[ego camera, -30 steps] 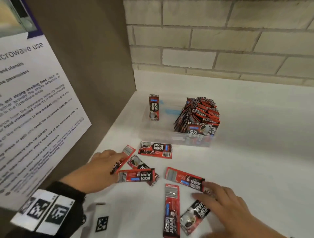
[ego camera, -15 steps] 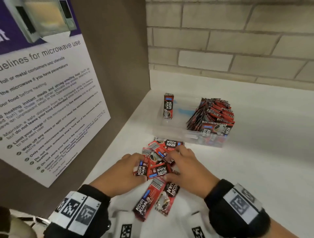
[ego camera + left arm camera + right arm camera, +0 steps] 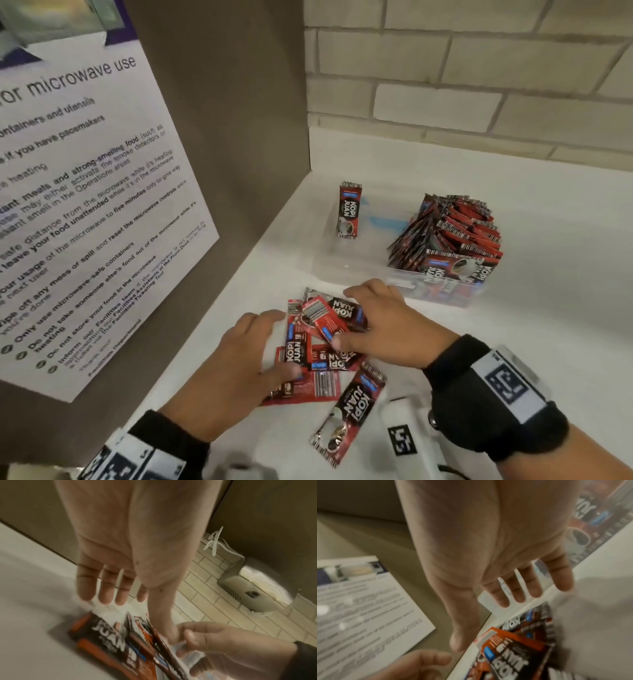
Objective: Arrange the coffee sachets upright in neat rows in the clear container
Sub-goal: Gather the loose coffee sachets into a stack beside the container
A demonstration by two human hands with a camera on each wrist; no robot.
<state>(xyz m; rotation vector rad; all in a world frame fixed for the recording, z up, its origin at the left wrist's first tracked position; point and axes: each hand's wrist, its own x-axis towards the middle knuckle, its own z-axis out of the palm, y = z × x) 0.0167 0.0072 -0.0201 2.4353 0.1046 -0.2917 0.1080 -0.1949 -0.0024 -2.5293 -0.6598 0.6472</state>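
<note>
Several red and black coffee sachets (image 3: pixel 322 329) lie bunched in a loose pile on the white counter (image 3: pixel 548 342). My left hand (image 3: pixel 270 342) presses against the pile's left side with straight fingers (image 3: pixel 111 588). From the right, my right hand (image 3: pixel 358 318) lies over the pile, fingers (image 3: pixel 522 588) extended. One sachet (image 3: pixel 349 414) lies apart, nearer me. Just behind the pile stands the clear container (image 3: pixel 342 270). A packed row of upright sachets (image 3: pixel 452 233) fills its right side. A single sachet (image 3: pixel 349 210) stands at its left wall.
A brown side panel (image 3: pixel 222 102) with a microwave-use poster (image 3: pixel 85 205) closes off the left. A brick wall (image 3: pixel 479 68) runs along the back. A white tagged device (image 3: pixel 404 442) sits by my right wrist. The counter extends to the right of the container.
The sachets lay scattered a second ago; both hands have swept them together into one pile in front of the container. One sachet stays apart near me.
</note>
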